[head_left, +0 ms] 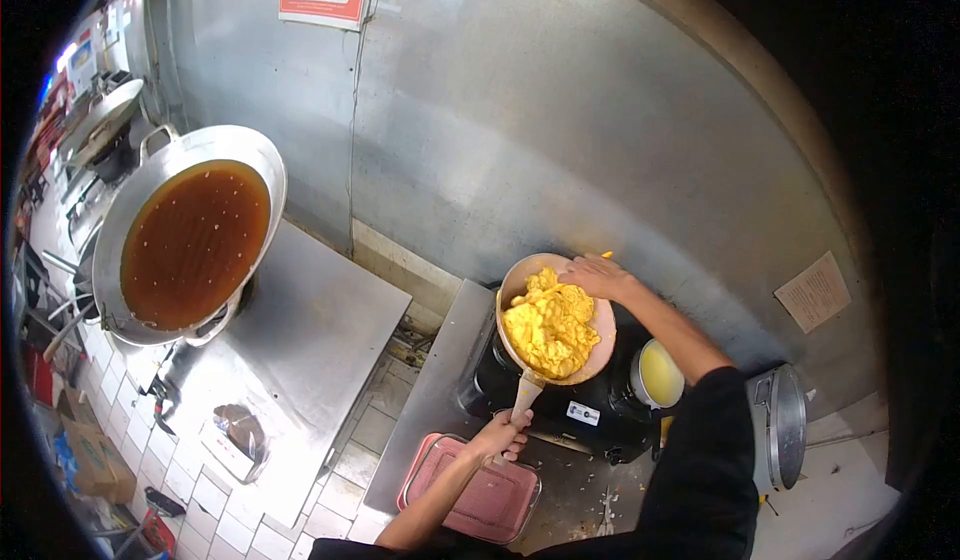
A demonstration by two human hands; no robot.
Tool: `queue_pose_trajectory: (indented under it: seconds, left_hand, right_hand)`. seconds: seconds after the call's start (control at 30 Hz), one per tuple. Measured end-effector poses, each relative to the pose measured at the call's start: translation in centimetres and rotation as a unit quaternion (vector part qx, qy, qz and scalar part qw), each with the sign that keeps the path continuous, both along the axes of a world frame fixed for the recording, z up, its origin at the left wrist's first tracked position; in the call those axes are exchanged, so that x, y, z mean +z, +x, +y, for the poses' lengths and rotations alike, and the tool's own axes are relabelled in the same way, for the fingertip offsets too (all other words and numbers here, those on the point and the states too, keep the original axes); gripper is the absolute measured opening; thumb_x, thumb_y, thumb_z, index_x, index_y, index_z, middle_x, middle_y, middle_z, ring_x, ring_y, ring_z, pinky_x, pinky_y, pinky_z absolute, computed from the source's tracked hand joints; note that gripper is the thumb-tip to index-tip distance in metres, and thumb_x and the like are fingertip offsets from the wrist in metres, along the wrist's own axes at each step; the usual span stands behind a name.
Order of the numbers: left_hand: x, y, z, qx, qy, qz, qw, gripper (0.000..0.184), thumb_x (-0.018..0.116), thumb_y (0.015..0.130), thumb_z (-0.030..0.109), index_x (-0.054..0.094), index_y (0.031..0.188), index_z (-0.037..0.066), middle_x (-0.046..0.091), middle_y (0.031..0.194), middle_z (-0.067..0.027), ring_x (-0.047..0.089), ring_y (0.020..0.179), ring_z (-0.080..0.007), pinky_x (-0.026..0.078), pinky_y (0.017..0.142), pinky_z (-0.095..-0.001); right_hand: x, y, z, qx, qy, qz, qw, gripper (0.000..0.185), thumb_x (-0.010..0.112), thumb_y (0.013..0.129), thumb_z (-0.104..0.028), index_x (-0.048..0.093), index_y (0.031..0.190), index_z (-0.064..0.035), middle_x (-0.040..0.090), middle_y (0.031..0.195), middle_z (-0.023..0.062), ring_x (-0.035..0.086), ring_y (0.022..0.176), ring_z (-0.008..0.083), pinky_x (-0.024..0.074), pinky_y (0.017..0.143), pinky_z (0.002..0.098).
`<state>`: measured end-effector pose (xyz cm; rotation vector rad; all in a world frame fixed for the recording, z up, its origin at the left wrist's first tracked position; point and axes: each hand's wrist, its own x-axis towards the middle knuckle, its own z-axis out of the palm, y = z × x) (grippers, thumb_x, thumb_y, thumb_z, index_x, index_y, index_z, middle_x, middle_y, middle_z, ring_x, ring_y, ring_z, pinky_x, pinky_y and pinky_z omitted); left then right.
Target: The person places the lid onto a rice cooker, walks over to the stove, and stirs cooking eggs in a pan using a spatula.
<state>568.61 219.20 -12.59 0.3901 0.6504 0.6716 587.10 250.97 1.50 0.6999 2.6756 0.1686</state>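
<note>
A frying pan [604,348] full of yellow scrambled egg [550,325] sits tilted over a black stove [545,410]. Around the pale handle [528,395] of the pan, the fingers of my left hand [500,438] are closed. My right hand [597,278] is at the pan's far right rim, its curled fingers beside the egg. What those fingers hold is hidden; a small yellow tip shows just behind the hand. To the right of the pan stands a small white pot [640,385] with pale yellow liquid.
Below my left hand lies a pinkish rectangular container [470,500]. At left, a large wok [270,165] of brown liquid stands by a steel table [320,310]. A big metal pot [788,430] is at right. A steel wall [560,110] rises behind the stove.
</note>
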Motion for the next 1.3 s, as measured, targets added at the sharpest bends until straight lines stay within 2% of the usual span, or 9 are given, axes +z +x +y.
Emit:
queue_pose_trajectory:
  seconds: [0.1, 0.23, 0.33, 0.4, 0.6, 0.73, 0.9, 1.17, 1.3]
  left_hand:
    - [0.4, -0.3, -0.1, 0.002, -0.004, 0.017, 1.0, 0.034, 0.054, 0.103, 0.04, 0.042, 0.101, 0.008, 0.034, 0.068, 0.003, 0.029, 0.05, -0.0061, 0.024, 0.04, -0.0242]
    - [0.3, -0.2, -0.1, 0.01, -0.002, 0.008, 1.0, 0.033, 0.054, 0.103, 0.04, 0.043, 0.1, 0.008, 0.034, 0.068, 0.0032, 0.029, 0.05, -0.006, 0.023, 0.041, -0.0239]
    - [0.9, -0.4, -0.2, 0.009, -0.005, 0.005, 1.0, 0.031, 0.054, 0.103, 0.037, 0.043, 0.099, 0.009, 0.034, 0.068, 0.0035, 0.029, 0.05, -0.0057, 0.023, 0.041, -0.0237]
    - [1.6, -0.3, -0.2, 0.01, -0.005, 0.006, 1.0, 0.029, 0.054, 0.103, 0.036, 0.043, 0.097, 0.009, 0.033, 0.067, 0.0038, 0.028, 0.05, -0.0053, 0.023, 0.042, -0.0235]
    - [1.3, -0.2, -0.3, 0.015, -0.007, 0.01, 1.0, 0.029, 0.053, 0.103, 0.037, 0.042, 0.096, 0.011, 0.03, 0.066, 0.0068, 0.025, 0.051, -0.0036, 0.02, 0.042, -0.022]
    - [1.3, -0.2, -0.3, 0.013, -0.006, 0.006, 1.0, 0.028, 0.053, 0.103, 0.036, 0.042, 0.095, 0.012, 0.029, 0.065, 0.007, 0.025, 0.051, -0.0036, 0.02, 0.041, -0.0223]
    - [1.1, -0.1, -0.7, 0.02, 0.005, 0.018, 1.0, 0.029, 0.056, 0.102, 0.036, 0.043, 0.096, 0.011, 0.031, 0.066, 0.0063, 0.026, 0.05, -0.0039, 0.021, 0.041, -0.0223]
    - [0.4, 0.0, -0.4, 0.024, 0.022, 0.019, 0.999, 0.033, 0.057, 0.101, 0.039, 0.043, 0.097, 0.01, 0.033, 0.067, 0.0055, 0.028, 0.05, -0.0044, 0.024, 0.041, -0.0222]
    - [0.4, -0.2, -0.4, 0.02, 0.022, 0.009, 1.0, 0.033, 0.056, 0.101, 0.038, 0.043, 0.097, 0.009, 0.033, 0.067, 0.0056, 0.028, 0.051, -0.0046, 0.024, 0.042, -0.0225]
  right_hand:
    - [3.8, 1.3, -3.6, 0.016, 0.002, -0.039, 0.999, 0.028, 0.057, 0.084, -0.005, 0.068, 0.109, -0.0141, 0.065, 0.094, 0.0106, 0.062, 0.101, 0.0272, 0.0479, 0.085, 0.0435]
    - [3.0, 4.8, -7.1, -0.003, -0.048, -0.079, 0.996, 0.021, 0.054, 0.086, -0.009, 0.068, 0.102, -0.0105, 0.067, 0.093, 0.011, 0.067, 0.091, 0.0316, 0.0504, 0.07, 0.046]
    - [0.6, 7.0, -9.1, -0.089, 0.038, -0.056, 0.994, 0.024, 0.052, 0.088, -0.011, 0.067, 0.107, -0.0094, 0.066, 0.093, 0.0128, 0.067, 0.088, 0.034, 0.0522, 0.073, 0.0465]
    - [0.2, 7.8, -10.1, -0.135, 0.113, -0.011, 0.984, 0.018, 0.054, 0.089, -0.012, 0.067, 0.101, -0.006, 0.066, 0.092, 0.0142, 0.067, 0.087, 0.0351, 0.0527, 0.074, 0.0461]
    - [7.9, 3.8, -17.9, -0.199, 0.103, 0.063, 0.973, 0.01, 0.064, 0.083, -0.012, 0.067, 0.088, -0.0036, 0.068, 0.088, 0.0164, 0.067, 0.086, 0.0367, 0.0525, 0.075, 0.0484]
    - [4.9, 1.9, -20.9, -0.188, 0.0, 0.068, 0.98, 0.007, 0.063, 0.077, -0.006, 0.069, 0.081, -0.0036, 0.07, 0.085, 0.0162, 0.068, 0.087, 0.0364, 0.0523, 0.076, 0.0479]
    - [-7.6, -0.6, -18.3, -0.214, 0.124, 0.093, 0.965, 0.017, 0.054, 0.083, -0.005, 0.067, 0.094, -0.0009, 0.069, 0.087, 0.0179, 0.069, 0.084, 0.0357, 0.0531, 0.076, 0.0485]
    - [-5.5, 1.7, -16.0, -0.367, 0.182, 0.185, 0.893, 0.021, 0.051, 0.088, -0.006, 0.07, 0.091, 0.002, 0.07, 0.094, 0.0238, 0.07, 0.09, 0.0385, 0.0554, 0.078, 0.0462]
    - [-6.2, 2.5, -17.5, -0.427, 0.107, 0.159, 0.884, 0.024, 0.05, 0.09, -0.007, 0.071, 0.092, 0.0038, 0.07, 0.097, 0.0269, 0.069, 0.095, 0.0409, 0.0545, 0.08, 0.049]
